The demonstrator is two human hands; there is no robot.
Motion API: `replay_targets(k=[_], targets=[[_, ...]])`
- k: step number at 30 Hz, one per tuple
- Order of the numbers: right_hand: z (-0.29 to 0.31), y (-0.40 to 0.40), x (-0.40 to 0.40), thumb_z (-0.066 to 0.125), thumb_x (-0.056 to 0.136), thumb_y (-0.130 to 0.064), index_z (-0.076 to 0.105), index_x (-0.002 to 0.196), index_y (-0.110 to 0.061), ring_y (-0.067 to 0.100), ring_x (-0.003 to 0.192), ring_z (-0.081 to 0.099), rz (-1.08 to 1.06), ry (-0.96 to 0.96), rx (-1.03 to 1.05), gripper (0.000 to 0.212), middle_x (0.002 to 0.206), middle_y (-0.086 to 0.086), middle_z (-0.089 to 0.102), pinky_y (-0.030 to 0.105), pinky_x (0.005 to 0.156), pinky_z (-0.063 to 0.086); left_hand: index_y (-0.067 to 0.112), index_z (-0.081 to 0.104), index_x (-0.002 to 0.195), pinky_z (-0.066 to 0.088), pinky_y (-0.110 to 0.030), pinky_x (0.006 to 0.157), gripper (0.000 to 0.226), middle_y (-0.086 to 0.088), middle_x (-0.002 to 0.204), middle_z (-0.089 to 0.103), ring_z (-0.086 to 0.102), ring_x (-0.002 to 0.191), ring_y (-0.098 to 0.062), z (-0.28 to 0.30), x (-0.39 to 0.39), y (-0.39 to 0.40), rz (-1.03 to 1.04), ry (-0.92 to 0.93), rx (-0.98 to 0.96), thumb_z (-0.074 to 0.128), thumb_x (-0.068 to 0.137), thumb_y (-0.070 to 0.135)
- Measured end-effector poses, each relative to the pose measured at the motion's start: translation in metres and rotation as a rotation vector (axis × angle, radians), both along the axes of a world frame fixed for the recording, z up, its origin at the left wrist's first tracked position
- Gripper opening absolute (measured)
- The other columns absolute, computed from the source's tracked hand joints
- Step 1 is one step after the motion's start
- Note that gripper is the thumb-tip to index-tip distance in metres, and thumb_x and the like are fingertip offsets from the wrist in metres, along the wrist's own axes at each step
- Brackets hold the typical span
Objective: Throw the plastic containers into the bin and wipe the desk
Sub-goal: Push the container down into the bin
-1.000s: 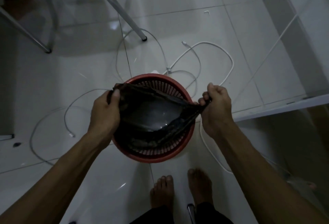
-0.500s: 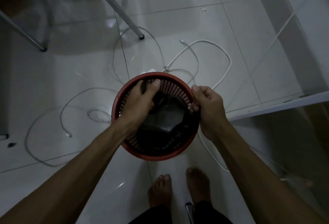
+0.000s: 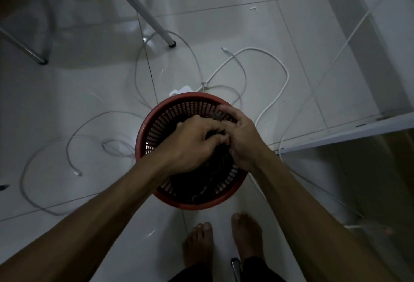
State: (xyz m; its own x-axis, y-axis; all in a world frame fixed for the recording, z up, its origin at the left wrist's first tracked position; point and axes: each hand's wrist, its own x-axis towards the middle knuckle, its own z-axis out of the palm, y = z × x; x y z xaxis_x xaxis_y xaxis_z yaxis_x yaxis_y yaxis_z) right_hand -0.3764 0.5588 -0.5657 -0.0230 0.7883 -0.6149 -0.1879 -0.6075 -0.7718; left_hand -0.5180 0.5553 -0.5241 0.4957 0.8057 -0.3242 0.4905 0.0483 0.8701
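Note:
A round red slotted bin [image 3: 170, 111] stands on the white tiled floor in front of my bare feet. A black plastic bag [image 3: 208, 176] fills its inside, bunched and crumpled. My left hand [image 3: 192, 145] and my right hand [image 3: 240, 140] meet over the middle of the bin, fingers curled and gripping the gathered top of the bag between them. What the bag holds is hidden. No plastic containers show.
White cables [image 3: 266, 53] loop over the floor behind and left of the bin, with a white charger block [image 3: 179, 91] at its far rim. Metal table legs [image 3: 156, 26] stand at the back left. A white shelf edge [image 3: 349, 133] runs on the right.
The bag was stretched wide open over the bin. Both hands have come together at the middle, bunching the bag's mouth closed and lowering it into the bin.

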Motion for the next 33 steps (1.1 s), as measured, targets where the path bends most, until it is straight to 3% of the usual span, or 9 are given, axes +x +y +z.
replay_targets(k=[3, 6, 10, 16, 19, 23, 27, 30, 33], targets=[[0.000, -0.002, 0.003, 0.048, 0.082, 0.012, 0.060, 0.101, -0.005, 0.026, 0.075, 0.065, 0.079, -0.013, -0.034, 0.029, 0.087, 0.018, 0.066, 0.026, 0.058, 0.055, 0.031, 0.070, 0.089, 0.040, -0.049, 0.093, 0.017, 0.010, 0.084, 0.070, 0.059, 0.086, -0.003, 0.003, 0.001, 0.009, -0.109, 0.101, 0.119, 0.053, 0.088, 0.032], [-0.002, -0.005, 0.004, 0.045, 0.079, 0.016, 0.060, 0.105, 0.008, 0.037, 0.091, 0.063, 0.172, 0.114, -0.066, 0.031, 0.101, 0.028, 0.064, 0.039, 0.080, 0.055, 0.025, 0.071, 0.077, 0.043, -0.054, 0.088, 0.016, 0.010, 0.072, 0.070, 0.063, 0.073, -0.003, 0.005, 0.004, 0.017, -0.137, 0.079, 0.081, 0.056, 0.085, 0.026], [-0.001, -0.006, 0.004, 0.043, 0.086, 0.006, 0.059, 0.111, 0.005, 0.033, 0.099, 0.062, 0.235, 0.289, -0.132, 0.029, 0.107, 0.024, 0.063, 0.041, 0.094, 0.050, 0.021, 0.072, 0.074, 0.052, -0.038, 0.074, 0.016, 0.008, 0.069, 0.069, 0.064, 0.069, -0.004, 0.008, 0.007, 0.020, -0.034, -0.017, -0.025, 0.062, 0.087, 0.021], [-0.011, -0.016, -0.004, 0.035, 0.093, 0.000, 0.057, 0.118, 0.004, 0.038, 0.098, 0.063, -0.037, 0.332, -0.213, 0.034, 0.110, 0.027, 0.062, 0.041, 0.087, 0.054, 0.016, 0.076, 0.088, 0.052, -0.044, 0.087, 0.011, 0.000, 0.084, 0.074, 0.069, 0.083, -0.015, 0.004, 0.011, 0.023, -0.012, -0.064, -0.225, 0.068, 0.082, 0.022], [-0.013, -0.018, -0.006, 0.033, 0.092, -0.006, 0.059, 0.118, -0.001, 0.040, 0.103, 0.062, -0.090, 0.341, -0.257, 0.037, 0.113, 0.026, 0.063, 0.045, 0.089, 0.052, 0.014, 0.075, 0.086, 0.055, -0.043, 0.084, 0.012, -0.003, 0.082, 0.074, 0.069, 0.081, -0.019, 0.006, 0.014, 0.022, 0.022, -0.086, -0.250, 0.068, 0.082, 0.022], [0.000, -0.018, -0.004, 0.039, 0.096, -0.017, 0.058, 0.122, -0.004, 0.037, 0.112, 0.058, -0.031, 0.381, -0.178, 0.035, 0.120, 0.023, 0.061, 0.045, 0.098, 0.047, 0.010, 0.074, 0.088, 0.056, -0.036, 0.081, 0.014, -0.007, 0.084, 0.074, 0.069, 0.082, -0.021, 0.010, 0.013, 0.021, 0.223, -0.206, -0.285, 0.067, 0.082, 0.020], [0.014, -0.022, -0.001, 0.044, 0.086, -0.009, 0.051, 0.125, 0.004, 0.036, 0.117, 0.053, 0.034, 0.509, -0.078, 0.042, 0.126, 0.026, 0.054, 0.044, 0.103, 0.042, 0.006, 0.074, 0.089, 0.055, -0.030, 0.076, 0.020, -0.011, 0.086, 0.073, 0.068, 0.083, -0.023, 0.015, 0.013, 0.028, 0.337, -0.245, -0.307, 0.067, 0.081, 0.023], [0.024, -0.028, -0.010, 0.054, 0.088, -0.010, 0.059, 0.113, 0.008, 0.033, 0.110, 0.060, 0.149, 0.292, 0.026, 0.031, 0.115, 0.023, 0.063, 0.039, 0.097, 0.047, 0.011, 0.076, 0.086, 0.055, -0.025, 0.070, 0.015, -0.008, 0.082, 0.074, 0.069, 0.077, -0.017, 0.020, 0.013, 0.032, 0.248, -0.171, -0.289, 0.069, 0.080, 0.023], [0.020, -0.028, -0.020, 0.061, 0.087, -0.017, 0.071, 0.094, -0.006, 0.031, 0.094, 0.067, 0.055, 0.021, 0.035, 0.016, 0.097, 0.014, 0.072, 0.036, 0.082, 0.054, 0.010, 0.075, 0.086, 0.055, -0.026, 0.072, 0.016, -0.010, 0.084, 0.073, 0.068, 0.081, -0.022, 0.024, 0.009, 0.037, 0.188, -0.151, -0.294, 0.070, 0.079, 0.024]])
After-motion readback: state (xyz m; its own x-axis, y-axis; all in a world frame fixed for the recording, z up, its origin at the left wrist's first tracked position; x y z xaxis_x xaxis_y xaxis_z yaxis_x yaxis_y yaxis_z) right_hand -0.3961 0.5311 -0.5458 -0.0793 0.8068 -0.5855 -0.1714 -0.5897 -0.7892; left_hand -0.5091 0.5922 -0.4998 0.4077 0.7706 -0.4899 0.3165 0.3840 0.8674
